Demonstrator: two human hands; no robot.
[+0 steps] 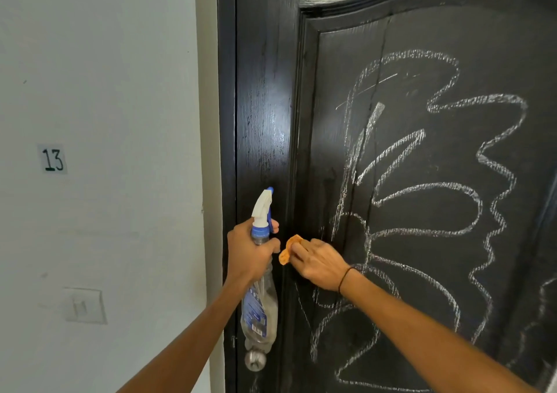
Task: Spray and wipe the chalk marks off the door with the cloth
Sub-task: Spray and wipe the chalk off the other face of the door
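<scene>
Fingers [265, 249] of the left hand [248, 254] curl round the neck of the spray bottle [259, 290], with one fingertip showing just past the blue trigger, so the bottle hangs upright with its nozzle aimed up at the door [265, 97], probably kept ready for another squirt without a change of grip. Right beside it, the right hand [319, 264] presses a bunched orange cloth [287, 249] against the door at the raised moulding that borders the inset panel; its fingers lie over the cloth, which peeks out past them on the left, though whether they pinch it or merely press it flat I cannot tell. That placement suits a wipe starting from the panel's left edge. The chalk marks [422, 196] loop across nearly the whole panel to the right and above the cloth, and look wholly untouched, so I judge the wiping barely begun. Open room lies rightward and upward over the flat panel; the moulding's ridge is the edge to mind, since chalk lying close against it may resist a flat pass. To the left, the door's stile meets the frame and a pale wall [120, 91] bearing a label marked 13 [53, 159] and a light switch [85, 305], leaving little room for the bottle arm. A round metal knob [255, 360] sits just below the bottle's base and could catch it if the left hand drops.
</scene>
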